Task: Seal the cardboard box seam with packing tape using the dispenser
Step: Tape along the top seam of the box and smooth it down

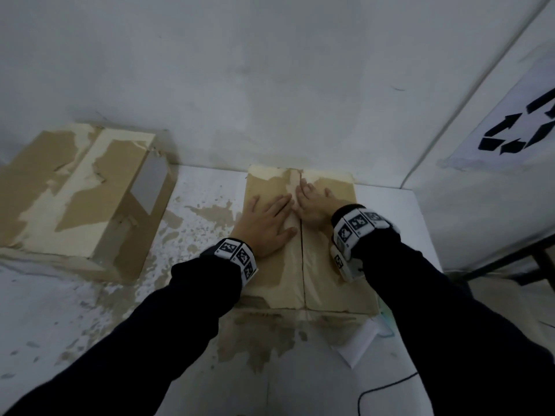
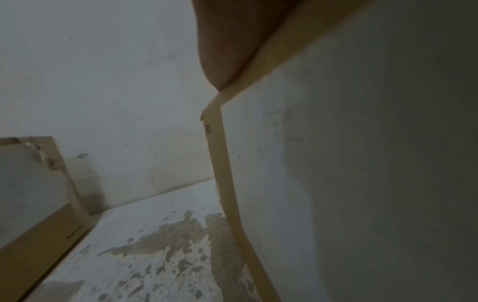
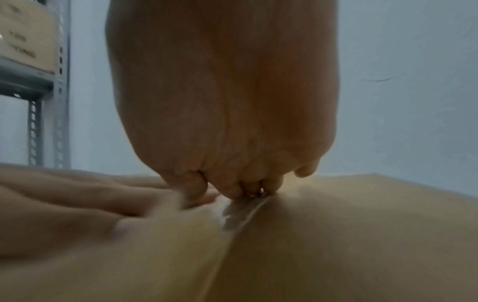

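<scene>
A worn cardboard box (image 1: pixel 330 280) lies on the white table, its centre seam (image 1: pixel 301 265) running away from me. Both hands lie on its top at the far half. My left hand (image 1: pixel 270 214) rests flat, fingers spread, just left of the seam, thumb reaching the seam. My right hand (image 1: pixel 309 196) presses with straight fingers on the seam near the far edge. The right wrist view shows the right fingertips (image 3: pixel 248 190) pushing down on a shiny clear tape strip (image 3: pixel 240 212), the left hand's fingers (image 3: pixel 77 204) beside them. No tape dispenser is in view.
A second torn cardboard box (image 1: pixel 81 199) stands at the back left against the wall. The table (image 1: pixel 195 223) carries brown stains. White paper (image 1: pixel 360 340) pokes out under the box's near right corner, and a black cable (image 1: pixel 384 385) lies nearby. A metal shelf rack (image 3: pixel 59 92) stands beyond.
</scene>
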A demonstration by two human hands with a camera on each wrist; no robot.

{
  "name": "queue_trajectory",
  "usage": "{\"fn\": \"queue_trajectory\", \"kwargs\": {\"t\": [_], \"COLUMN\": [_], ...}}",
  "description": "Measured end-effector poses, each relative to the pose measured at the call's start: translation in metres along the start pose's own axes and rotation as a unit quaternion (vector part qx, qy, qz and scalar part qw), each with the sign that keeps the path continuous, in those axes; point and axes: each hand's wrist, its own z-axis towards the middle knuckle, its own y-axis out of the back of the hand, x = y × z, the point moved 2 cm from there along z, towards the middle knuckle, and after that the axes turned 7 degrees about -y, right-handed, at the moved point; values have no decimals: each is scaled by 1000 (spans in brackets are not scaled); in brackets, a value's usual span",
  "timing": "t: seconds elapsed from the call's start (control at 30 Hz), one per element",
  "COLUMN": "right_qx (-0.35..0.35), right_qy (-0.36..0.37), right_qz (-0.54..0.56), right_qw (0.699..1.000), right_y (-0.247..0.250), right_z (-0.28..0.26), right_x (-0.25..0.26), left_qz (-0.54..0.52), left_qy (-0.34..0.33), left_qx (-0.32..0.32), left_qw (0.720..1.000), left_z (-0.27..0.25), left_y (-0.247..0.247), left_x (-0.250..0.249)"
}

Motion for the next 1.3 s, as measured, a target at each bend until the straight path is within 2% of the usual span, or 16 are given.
{"fn": "queue_trajectory", "kwargs": {"t": [0.1, 0.33, 0.6, 0.77, 0.87, 0.97, 1.03, 1.1, 1.17, 1.2, 1.23, 1.3], "right_qx": [33, 25, 50, 15, -17, -81, -165, -299, -428, -463, -476, -477], "right_qy": [5, -11, 21, 28, 39, 50, 69, 106, 145, 156, 162, 160], "right_qz": [-1, -17, -30, 4, 24, 46, 81, 125, 150, 159, 163, 169], "right_qw": [999, 999, 998, 999, 999, 994, 981, 940, 880, 858, 849, 847], "right_y": [-18, -23, -66, -91, -96, -105, -114, -130, -150, -160, -167, -170], "right_z": [-24, -43, -113, -135, -134, -136, -139, -149, -156, -158, -160, -162], "right_x": [4, 12, 25, 29, 26, 23, 21, 21, 20, 18, 18, 19], "left_qz": [-3, 0, -19, -26, -42, -73, -97, -93, -63, -53, -49, -57], "left_qy": [2, -5, -5, -19, -54, -75, -77, -89, -105, -107, -104, -89], "left_qx": [-6, -2, -2, 3, 43, 92, 92, 74, 53, 46, 36, 10], "left_qw": [1000, 1000, 1000, 999, 997, 990, 988, 989, 991, 992, 993, 994], "left_z": [-1, 0, -3, -9, -23, -45, -65, -85, -99, -104, -109, -116], "left_y": [-1, -2, 2, 5, 9, 11, 10, 6, -1, -4, -6, -11], "left_x": [-1, 1, 0, -3, -15, -33, -45, -57, -67, -71, -75, -79]}}
